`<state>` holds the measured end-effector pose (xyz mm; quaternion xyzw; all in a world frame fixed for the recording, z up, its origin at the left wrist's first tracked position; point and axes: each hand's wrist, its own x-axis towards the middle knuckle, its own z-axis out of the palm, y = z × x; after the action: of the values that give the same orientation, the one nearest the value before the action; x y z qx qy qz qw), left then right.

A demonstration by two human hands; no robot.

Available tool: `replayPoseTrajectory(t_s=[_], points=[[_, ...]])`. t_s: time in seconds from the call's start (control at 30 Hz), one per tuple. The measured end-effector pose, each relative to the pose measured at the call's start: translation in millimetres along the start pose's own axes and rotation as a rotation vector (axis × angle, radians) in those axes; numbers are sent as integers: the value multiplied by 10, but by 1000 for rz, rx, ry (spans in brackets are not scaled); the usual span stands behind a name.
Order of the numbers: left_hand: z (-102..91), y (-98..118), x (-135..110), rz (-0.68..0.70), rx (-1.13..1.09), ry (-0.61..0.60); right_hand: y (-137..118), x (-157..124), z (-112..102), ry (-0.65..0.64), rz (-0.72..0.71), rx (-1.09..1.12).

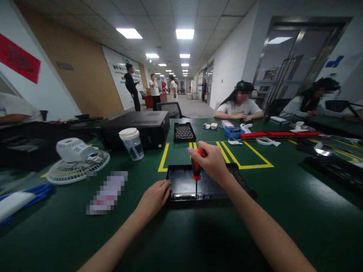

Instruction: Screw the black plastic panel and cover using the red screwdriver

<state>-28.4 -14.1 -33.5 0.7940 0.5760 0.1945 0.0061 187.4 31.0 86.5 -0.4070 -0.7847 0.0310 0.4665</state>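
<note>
In front of me a shallow black plastic panel with a raised rim lies on the green table. My right hand is closed around the red and black handle of a screwdriver. The screwdriver stands upright, its thin shaft pointing down at the panel's near edge beside a small metallic strip. Whether the tip sits on a screw is too small to tell. At the panel's left edge, my left hand grips the rim, with its fingertips partly hidden.
A black tray of small parts sits beyond the yellow tape lines. To the left are a lidded plastic cup, a white fan and a large black case. A blue box stands back right. People sit across the table.
</note>
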Motion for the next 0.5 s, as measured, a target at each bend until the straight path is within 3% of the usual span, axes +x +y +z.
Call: replayPoseTrajectory(t_s=[0.5], points=[[-14,12,5,-1,6,-12,-12,-3,16,26,14,17]])
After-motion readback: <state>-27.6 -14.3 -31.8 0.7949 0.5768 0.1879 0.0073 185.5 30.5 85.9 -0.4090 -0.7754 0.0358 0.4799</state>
